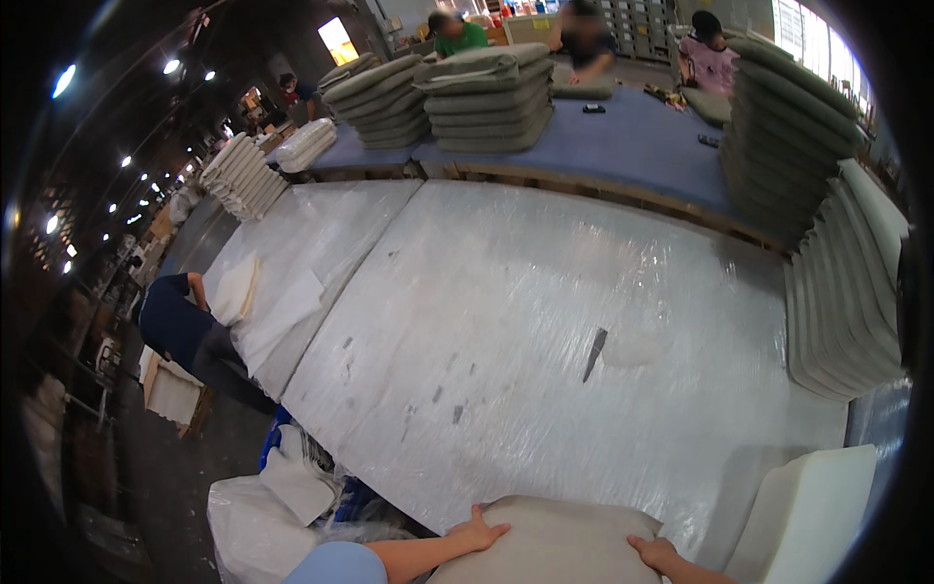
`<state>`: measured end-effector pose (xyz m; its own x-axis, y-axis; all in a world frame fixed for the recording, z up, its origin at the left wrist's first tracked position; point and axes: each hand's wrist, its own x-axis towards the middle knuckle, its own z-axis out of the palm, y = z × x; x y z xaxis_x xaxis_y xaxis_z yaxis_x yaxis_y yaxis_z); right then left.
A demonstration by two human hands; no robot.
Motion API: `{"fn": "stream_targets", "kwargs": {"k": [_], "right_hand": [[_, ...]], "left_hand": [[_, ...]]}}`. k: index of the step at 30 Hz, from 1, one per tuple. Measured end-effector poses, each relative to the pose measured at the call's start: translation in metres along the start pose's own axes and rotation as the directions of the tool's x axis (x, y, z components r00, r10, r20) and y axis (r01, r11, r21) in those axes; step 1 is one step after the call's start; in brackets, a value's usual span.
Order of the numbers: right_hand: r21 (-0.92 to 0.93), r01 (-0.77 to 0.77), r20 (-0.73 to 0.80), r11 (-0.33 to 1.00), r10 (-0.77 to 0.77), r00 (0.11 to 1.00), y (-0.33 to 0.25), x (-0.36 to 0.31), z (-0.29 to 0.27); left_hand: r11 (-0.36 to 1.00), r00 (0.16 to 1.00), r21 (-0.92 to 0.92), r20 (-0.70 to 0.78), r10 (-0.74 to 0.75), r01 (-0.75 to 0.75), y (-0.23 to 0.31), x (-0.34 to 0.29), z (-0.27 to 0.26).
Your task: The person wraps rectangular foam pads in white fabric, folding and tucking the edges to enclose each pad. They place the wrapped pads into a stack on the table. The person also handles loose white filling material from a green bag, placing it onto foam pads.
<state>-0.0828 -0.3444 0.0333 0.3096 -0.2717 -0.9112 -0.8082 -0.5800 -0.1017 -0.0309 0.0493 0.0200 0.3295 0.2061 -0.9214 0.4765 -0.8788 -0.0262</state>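
Note:
A beige fabric-covered cushion (pixel 555 547) lies at the lower edge of the view, on the near side of the plastic-wrapped table (pixel 516 311). At its left side my left hand (pixel 475 532) grips the cover, fingers on the fabric. My right hand (pixel 654 553) holds the opposite side near the far right corner. The near part of the cushion is cut off by the frame. Close to my right arm stands a thick cream foam block (pixel 812 516).
Stacked pale cushions (pixel 842 302) line the right side. Beyond, a blue-topped table (pixel 632 136) carries grey-green cushion stacks (pixel 491 102), with people behind it. A person in dark clothes (pixel 180 321) bends at the left. Plastic bags with white sheets (pixel 297 477) fill the lower left.

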Motion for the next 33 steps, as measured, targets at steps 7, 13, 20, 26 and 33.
{"fn": "stream_targets", "kwargs": {"k": [7, 13, 20, 26, 33], "right_hand": [[-0.071, 0.018, -0.034, 0.997, -0.021, 0.999, 0.017, 0.045, 0.008], [-0.171, 0.024, -0.025, 0.985, -0.028, 0.999, 0.003, 0.05, 0.011], [-0.16, 0.02, 0.001, 0.987, -0.021, 1.0, -0.004, 0.076, 0.017], [-0.028, 0.041, -0.011, 0.999, -0.041, 0.999, 0.0, 0.082, 0.02], [-0.02, 0.03, -0.036, 0.999, -0.03, 0.999, 0.011, 0.105, 0.03]], "left_hand": [[0.998, 1.0, -0.059, -0.007, 0.03, -0.031, 0.01, 0.011, -0.003], [0.997, 0.999, -0.077, -0.053, -0.01, 0.006, 0.009, 0.009, -0.007], [0.989, 0.998, -0.143, -0.058, 0.025, -0.034, 0.01, 0.017, -0.01], [0.991, 0.992, -0.121, -0.113, 0.048, -0.062, 0.005, 0.032, 0.0], [0.92, 0.976, 0.333, 0.002, 0.217, -0.205, 0.035, 0.022, -0.054]]}}
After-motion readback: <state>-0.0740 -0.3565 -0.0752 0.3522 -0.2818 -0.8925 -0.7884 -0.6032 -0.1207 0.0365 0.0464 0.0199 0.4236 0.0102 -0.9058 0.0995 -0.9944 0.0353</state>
